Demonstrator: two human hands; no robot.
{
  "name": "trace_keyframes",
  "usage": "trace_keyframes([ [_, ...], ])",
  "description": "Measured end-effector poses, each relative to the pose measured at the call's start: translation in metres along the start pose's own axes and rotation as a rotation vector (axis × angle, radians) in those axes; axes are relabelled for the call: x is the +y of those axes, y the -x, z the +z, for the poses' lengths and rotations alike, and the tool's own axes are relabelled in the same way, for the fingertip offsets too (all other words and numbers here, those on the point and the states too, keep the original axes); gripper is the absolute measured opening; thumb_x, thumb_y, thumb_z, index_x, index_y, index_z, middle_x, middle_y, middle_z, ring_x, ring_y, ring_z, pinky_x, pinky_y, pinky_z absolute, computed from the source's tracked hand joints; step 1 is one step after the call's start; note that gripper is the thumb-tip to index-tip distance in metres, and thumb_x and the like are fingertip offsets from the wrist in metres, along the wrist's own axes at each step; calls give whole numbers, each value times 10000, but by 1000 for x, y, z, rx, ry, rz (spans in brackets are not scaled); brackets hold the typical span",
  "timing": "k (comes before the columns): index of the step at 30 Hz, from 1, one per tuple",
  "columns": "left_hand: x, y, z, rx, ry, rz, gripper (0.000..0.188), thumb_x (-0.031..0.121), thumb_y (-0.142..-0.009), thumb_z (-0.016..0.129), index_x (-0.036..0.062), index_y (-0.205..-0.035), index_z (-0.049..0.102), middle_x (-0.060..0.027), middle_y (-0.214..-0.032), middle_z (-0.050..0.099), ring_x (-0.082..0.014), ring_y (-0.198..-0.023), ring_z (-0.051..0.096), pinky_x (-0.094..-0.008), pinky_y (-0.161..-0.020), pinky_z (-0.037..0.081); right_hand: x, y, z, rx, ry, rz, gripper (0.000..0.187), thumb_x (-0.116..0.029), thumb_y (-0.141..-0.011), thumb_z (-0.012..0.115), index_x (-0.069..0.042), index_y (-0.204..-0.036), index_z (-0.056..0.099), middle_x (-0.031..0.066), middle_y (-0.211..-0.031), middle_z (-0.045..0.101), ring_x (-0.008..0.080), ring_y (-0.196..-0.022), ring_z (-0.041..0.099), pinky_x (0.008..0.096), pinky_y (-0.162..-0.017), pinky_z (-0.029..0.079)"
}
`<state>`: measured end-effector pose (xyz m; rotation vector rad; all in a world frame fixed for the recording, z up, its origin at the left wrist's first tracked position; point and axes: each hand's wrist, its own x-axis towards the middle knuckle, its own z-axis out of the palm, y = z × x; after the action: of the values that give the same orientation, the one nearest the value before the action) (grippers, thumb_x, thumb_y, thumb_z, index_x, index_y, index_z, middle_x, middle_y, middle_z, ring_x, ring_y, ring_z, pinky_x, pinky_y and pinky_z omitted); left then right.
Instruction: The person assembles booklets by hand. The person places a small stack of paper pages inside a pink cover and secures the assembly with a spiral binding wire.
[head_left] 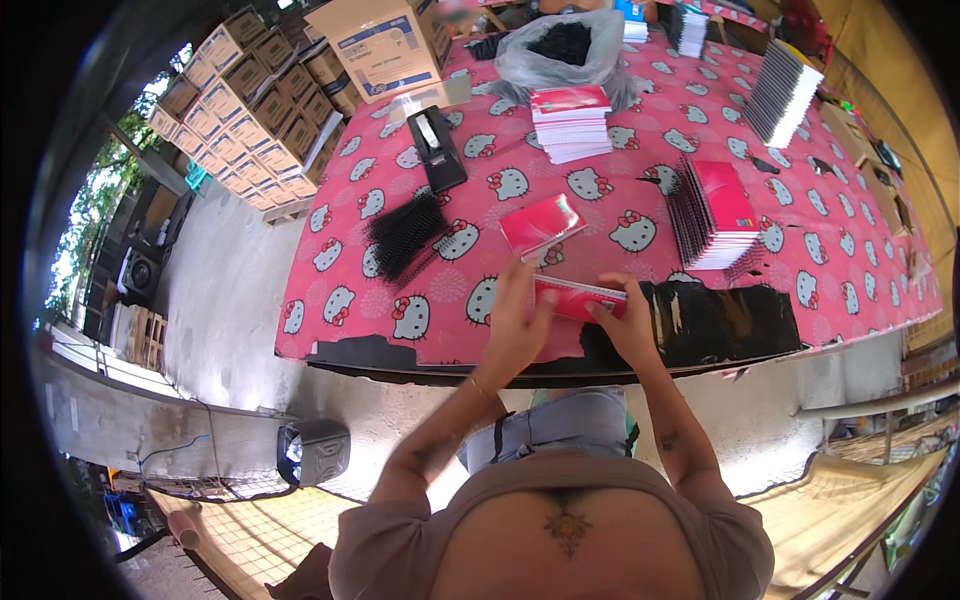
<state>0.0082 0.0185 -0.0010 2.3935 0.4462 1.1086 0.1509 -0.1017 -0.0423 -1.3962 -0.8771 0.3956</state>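
Near the table's front edge I hold a small red notebook (577, 300) between both hands. A light strip of binding holes or coil runs along its far edge; which one I cannot tell. My left hand (517, 318) is closed on its left end, while my right hand (627, 322) grips the right end, thumb on the cover. Just beyond lies another red-covered notebook (543, 223), flat and close to my left fingertips. To its left is a loose heap of black plastic binding coils (405, 238). A stack of coil-bound red notebooks (722, 200) stands to the right.
A black tape-dispenser-like object (436, 150) lies beyond the coils. Farther back are a stack of red-covered pads (572, 125), a plastic bag (515, 62) of black coils and a carton (385, 55). Black patches (740, 318) mark the pink patterned tablecloth (450, 330). Stacked boxes (250, 120) stand left.
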Motion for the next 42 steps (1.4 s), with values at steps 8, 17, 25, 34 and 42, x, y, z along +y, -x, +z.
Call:
trace_keyframes([
  [8, -146, -9, -64, 57, -537, -149, 269, 146, -894, 642, 72, -1153, 649, -145, -1031, 610, -378, -958, 574, -480, -854, 469, 9, 3, 0, -91, -134, 168, 276, -19, -837, 777, -12, -1070, 628, 52, -984, 679, 101, -899, 625, 251, -807, 510],
  [17, -144, 4, -60, -1, -444, -112, 166, 152, -928, 632, 67, -1070, 639, -147, -989, 579, -334, -874, 609, -454, -734, 496, -5, -1, 1, -227, -47, 156, 276, -49, -886, 733, -3, -1156, 694, 44, -1059, 698, 106, -941, 629, 258, -847, 500],
  [25, -51, 18, -52, -102, 147, -123, 219, 83, -923, 670, 39, -1134, 712, -119, -858, 653, -242, -691, 628, -345, -609, 494, -2, -3, -3, -275, -71, 199, 265, -61, -896, 732, 7, -1151, 700, 8, -1007, 695, 70, -927, 592, 244, -853, 482],
  [34, -52, 12, -45, -35, 167, -121, 200, 58, -893, 707, 36, -1091, 725, -106, -828, 666, -228, -671, 632, -325, -580, 488, 2, -3, -3, -283, -59, 123, 307, -52, -914, 695, 0, -1216, 670, 24, -1008, 686, 72, -921, 582, 246, -824, 488],
  [42, -59, -7, -50, -280, 180, -65, 193, 108, -892, 716, 56, -1071, 667, -122, -880, 628, -307, -734, 647, -384, -618, 509, 8, -2, -7, -308, -46, 150, 307, -58, -910, 710, -15, -1214, 692, 29, -1007, 688, 86, -914, 584, 247, -835, 479],
])
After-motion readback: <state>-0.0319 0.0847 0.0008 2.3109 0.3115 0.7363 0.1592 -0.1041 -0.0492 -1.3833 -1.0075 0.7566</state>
